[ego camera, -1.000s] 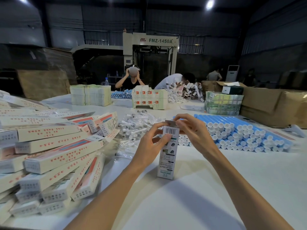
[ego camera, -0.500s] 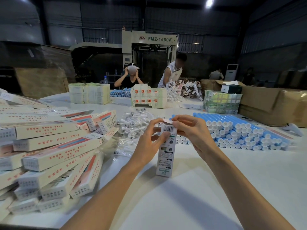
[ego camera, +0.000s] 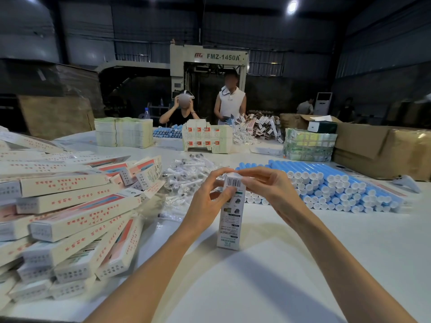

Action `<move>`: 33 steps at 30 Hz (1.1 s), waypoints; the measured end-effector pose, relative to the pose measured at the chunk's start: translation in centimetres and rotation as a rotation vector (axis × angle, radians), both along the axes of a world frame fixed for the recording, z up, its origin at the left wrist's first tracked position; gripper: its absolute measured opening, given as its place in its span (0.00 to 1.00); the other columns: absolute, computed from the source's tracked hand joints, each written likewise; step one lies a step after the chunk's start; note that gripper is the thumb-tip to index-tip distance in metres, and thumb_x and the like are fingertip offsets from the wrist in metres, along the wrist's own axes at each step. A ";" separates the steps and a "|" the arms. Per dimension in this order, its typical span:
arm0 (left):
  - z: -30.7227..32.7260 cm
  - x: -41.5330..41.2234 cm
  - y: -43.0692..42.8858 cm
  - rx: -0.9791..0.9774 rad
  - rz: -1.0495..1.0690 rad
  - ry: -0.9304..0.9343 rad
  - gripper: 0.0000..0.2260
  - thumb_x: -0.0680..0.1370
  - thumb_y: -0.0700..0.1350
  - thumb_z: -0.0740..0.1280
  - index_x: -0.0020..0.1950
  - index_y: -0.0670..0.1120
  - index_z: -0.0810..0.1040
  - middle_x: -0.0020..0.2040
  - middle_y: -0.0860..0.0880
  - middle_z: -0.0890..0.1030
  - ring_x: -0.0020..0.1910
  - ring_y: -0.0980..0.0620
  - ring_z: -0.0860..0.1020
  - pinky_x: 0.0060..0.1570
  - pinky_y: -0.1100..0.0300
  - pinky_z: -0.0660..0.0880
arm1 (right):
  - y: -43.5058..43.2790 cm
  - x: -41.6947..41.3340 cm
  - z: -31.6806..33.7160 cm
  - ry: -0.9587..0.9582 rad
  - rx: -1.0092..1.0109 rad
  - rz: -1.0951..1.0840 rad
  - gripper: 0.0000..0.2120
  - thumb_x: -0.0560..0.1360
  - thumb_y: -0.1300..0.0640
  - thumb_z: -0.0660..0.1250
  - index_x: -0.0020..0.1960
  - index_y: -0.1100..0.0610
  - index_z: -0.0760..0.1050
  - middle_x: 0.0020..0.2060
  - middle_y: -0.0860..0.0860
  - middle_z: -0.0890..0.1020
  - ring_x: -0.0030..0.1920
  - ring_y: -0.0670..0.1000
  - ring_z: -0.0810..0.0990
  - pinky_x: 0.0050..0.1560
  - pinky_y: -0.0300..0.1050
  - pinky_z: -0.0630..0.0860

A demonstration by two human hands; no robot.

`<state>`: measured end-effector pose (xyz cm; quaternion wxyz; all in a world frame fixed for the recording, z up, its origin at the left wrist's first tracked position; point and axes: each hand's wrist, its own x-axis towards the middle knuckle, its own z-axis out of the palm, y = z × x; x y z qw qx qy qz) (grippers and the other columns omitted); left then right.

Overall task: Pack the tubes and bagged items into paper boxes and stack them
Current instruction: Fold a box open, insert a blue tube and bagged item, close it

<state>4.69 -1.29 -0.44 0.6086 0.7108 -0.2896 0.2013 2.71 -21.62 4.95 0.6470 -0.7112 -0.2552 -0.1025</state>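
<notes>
One paper box stands upright on the bench — left hand and right hand both pinch its top, the flap now pressed down. Opposite are a seated worker and a standing worker.

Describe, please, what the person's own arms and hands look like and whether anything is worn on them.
Both arms are bare as far up as the head view shows: no sleeve covers the left forearm or the right forearm. The left hand and the right hand are ungloved, and no watch, bracelet or ring shows on either.
</notes>
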 end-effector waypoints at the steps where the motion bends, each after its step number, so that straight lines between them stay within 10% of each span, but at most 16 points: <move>1: 0.1 0.0 -0.1 -0.006 0.000 0.003 0.17 0.84 0.50 0.71 0.72 0.61 0.75 0.56 0.54 0.86 0.58 0.54 0.84 0.54 0.64 0.80 | 0.2 -0.1 -0.4 -0.045 -0.016 -0.039 0.10 0.79 0.60 0.74 0.60 0.59 0.85 0.55 0.53 0.88 0.58 0.55 0.86 0.62 0.50 0.81; 12: 0.2 0.0 0.2 0.006 -0.008 0.027 0.23 0.81 0.58 0.72 0.75 0.62 0.69 0.55 0.51 0.86 0.56 0.50 0.86 0.57 0.49 0.84 | 1.9 -0.3 0.6 -0.016 0.003 -0.186 0.07 0.80 0.65 0.70 0.54 0.61 0.87 0.48 0.54 0.89 0.51 0.56 0.88 0.55 0.52 0.85; 33: 0.2 -0.2 0.4 0.071 0.114 -0.071 0.14 0.82 0.58 0.73 0.66 0.66 0.75 0.52 0.63 0.85 0.46 0.58 0.87 0.44 0.66 0.81 | 2.6 -0.3 -0.7 0.019 0.138 -0.210 0.06 0.80 0.63 0.72 0.54 0.61 0.87 0.48 0.54 0.89 0.50 0.54 0.89 0.56 0.48 0.85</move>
